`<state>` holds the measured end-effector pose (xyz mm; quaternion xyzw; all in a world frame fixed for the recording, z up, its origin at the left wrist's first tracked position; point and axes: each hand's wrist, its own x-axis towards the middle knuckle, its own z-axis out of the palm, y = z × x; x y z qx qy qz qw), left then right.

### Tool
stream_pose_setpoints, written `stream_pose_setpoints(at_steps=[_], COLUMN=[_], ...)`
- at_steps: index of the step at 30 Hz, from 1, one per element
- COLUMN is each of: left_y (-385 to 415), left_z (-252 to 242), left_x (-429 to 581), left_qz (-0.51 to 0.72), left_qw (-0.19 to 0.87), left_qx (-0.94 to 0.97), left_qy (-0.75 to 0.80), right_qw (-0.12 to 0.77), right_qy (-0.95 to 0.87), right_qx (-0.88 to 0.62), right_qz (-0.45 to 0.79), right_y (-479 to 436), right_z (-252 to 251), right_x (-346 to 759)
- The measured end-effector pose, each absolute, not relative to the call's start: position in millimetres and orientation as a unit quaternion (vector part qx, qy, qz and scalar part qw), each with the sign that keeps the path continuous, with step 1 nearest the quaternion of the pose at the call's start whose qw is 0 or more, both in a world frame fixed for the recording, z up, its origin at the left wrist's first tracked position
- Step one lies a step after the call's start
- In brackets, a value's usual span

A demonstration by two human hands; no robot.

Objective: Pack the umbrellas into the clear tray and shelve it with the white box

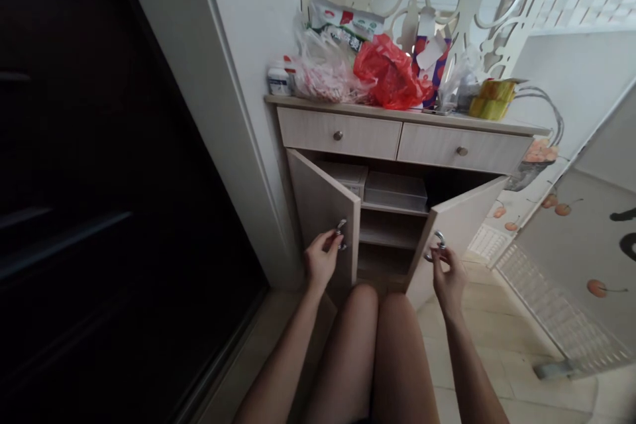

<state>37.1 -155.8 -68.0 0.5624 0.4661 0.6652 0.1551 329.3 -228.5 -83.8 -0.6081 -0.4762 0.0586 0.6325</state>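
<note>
While knees (365, 301) sit near the open doors (320, 199), bags (387, 73) crowd the cabinet top (322, 104).

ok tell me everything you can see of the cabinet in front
The cabinet is pale and wood-grained, standing upright beside the wall at left. Two closed drawers with round, metal-looking knobs run below its top, where a red bag and other things rest. Beneath, the left door and right door both stand part open, showing shelves with a see-through box on the upper one. The left hand pinches the left handle, the right hand the right handle; both handles look curved and shiny.
</note>
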Motion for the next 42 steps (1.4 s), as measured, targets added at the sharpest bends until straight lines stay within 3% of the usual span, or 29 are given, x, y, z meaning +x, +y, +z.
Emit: stream_pose_setpoints(at_steps=[9, 19, 33, 42], left_y=[-79.6, -37.4, -10.7, -3.7], left_z=[-46.8, -36.0, -25.1, -16.7], left_x=[122.7, 153.9, 168.4, 173.3], left_qz=[0.553, 0.479, 0.394, 0.391], left_qw=[0.142, 0.117, 0.096, 0.129], left_qx=[0.645, 0.674, 0.698, 0.69], left_qy=[0.509, 0.55, 0.59, 0.595], right_qw=[0.545, 0.552, 0.479, 0.488], right_qy=[-0.558, -0.572, -0.565, -0.551], right_qx=[-0.62, -0.598, -0.666, -0.669], right_qz=[0.087, 0.104, 0.091, 0.104], right_y=[-112.5, -33.5, 4.7, 7.7], right_z=[-71.9, -77.2, -72.6, -65.8], right_x=[295.3, 291.9, 295.0, 293.1])
